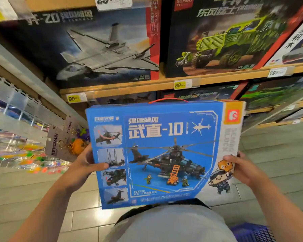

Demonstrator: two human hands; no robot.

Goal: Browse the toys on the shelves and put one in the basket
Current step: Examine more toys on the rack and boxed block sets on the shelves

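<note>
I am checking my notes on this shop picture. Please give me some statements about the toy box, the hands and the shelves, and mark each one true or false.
1. Both the left hand and the right hand hold the blue helicopter box. True.
2. The box is already in the blue basket. False: it is held up above the floor; the basket sits at the lower right.
3. The shelf above shows a jet box beside a green truck box. True.
4. The box handle is green. False: it is red.

Both hands raised, left hand (87, 165) and right hand (241, 169) gripping.
</note>
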